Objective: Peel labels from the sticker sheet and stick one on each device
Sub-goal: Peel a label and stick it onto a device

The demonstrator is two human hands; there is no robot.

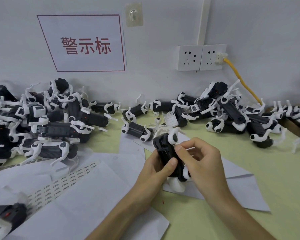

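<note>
black device gripped in left hand; right hand pinches its 2 o'clock edge, label too small to see. judgement: seat one edge, then smooth flat.

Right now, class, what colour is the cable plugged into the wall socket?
Yellow; the cable shows best in the head view.

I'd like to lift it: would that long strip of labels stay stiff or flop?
Probably floppy: the label strip is thin and long, lying flat on loose paper sheets. Likely very light, so a push may slide it along.
</note>
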